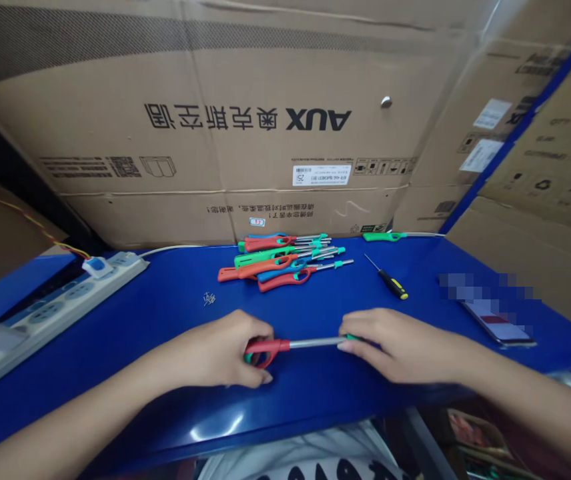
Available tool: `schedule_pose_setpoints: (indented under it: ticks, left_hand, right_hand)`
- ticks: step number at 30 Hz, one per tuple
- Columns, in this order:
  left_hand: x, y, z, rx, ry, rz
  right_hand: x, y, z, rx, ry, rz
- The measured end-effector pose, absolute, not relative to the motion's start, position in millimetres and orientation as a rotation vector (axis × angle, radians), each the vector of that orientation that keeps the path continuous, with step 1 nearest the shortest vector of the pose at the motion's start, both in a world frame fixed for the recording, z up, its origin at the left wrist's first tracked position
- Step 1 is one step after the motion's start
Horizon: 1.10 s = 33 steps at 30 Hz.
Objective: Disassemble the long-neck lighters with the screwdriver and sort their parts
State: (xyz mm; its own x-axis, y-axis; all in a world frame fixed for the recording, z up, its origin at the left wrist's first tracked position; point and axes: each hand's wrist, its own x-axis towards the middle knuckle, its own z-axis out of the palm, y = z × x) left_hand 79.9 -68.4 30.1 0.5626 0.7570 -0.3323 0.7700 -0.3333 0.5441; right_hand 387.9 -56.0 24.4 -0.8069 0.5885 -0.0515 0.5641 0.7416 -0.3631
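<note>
Blue worktable [175, 300] backed by cardboard boxes [215, 133]. Head view: a red-handled lighter [293, 345] lies flat at six o'clock near the front edge. Left hand [233, 350] fingers closed around its red handle; right hand [395, 343] pinches the green tip of its metal tube. At twelve o'clock, a pile of lighters [285, 260]. Screwdriver [388, 280] at two o'clock, phone [498, 323] at three, power strip [50, 310] at nine.

Both my forearms reach in from the bottom edge, bare, converging toward centre. My left hand [238, 347] lies knuckles up, fingers curled closed in a grip. My right hand [395, 343] lies palm down, fingertips pinched together, pointing left.
</note>
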Motion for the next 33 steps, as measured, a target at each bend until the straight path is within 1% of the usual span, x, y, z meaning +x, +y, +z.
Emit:
schedule_pose_setpoints:
  ticks: [2,4,6,8,9,10,11,13,15,19,23,29,33]
  left_hand:
    - [79,-57,20,2.305,1.215,0.153]
    - [78,-48,10,2.371,1.241,0.279]
    - [76,-41,-1,2.431,1.239,0.372]
    - [75,-38,-12,2.512,1.209,0.427]
    - [76,-36,-17,2.548,1.198,0.441]
    - [76,-35,-21,2.581,1.195,0.456]
    - [77,-34,-24,2.614,1.199,0.472]
    - [78,-31,-29,2.704,1.213,0.51]
    - [80,-29,-32,2.816,1.219,0.547]
    - [80,-28,-32,2.935,1.264,0.561]
    - [81,-34,-23,2.91,1.325,0.55]
    - [86,-37,-10,2.76,1.466,0.283]
    - [89,-31,-11,2.731,1.449,0.267]
  right_hand:
    - [389,-35,23,-0.917,-2.819,0.705]
    - [392,-13,19,-0.89,-2.777,0.766]
    - [399,8,14,-0.849,-2.77,0.738]
    - [411,31,10,-0.98,-2.689,0.533]
    - [418,44,8,-1.173,-2.603,0.336]
    - [427,57,7,-1.463,-2.457,0.082]
    - [436,70,5,-1.613,-2.352,-0.029]
    - [454,95,0,-1.821,-2.191,-0.155]
    - [471,115,-7,-2.005,-2.065,-0.215]
    - [494,140,-21,-2.19,-1.994,-0.22]
    - [506,153,-28,-2.199,-2.076,-0.137]
    - [517,163,-27,-2.253,-2.114,-0.027]
    - [523,164,-26,-2.285,-2.106,-0.017]
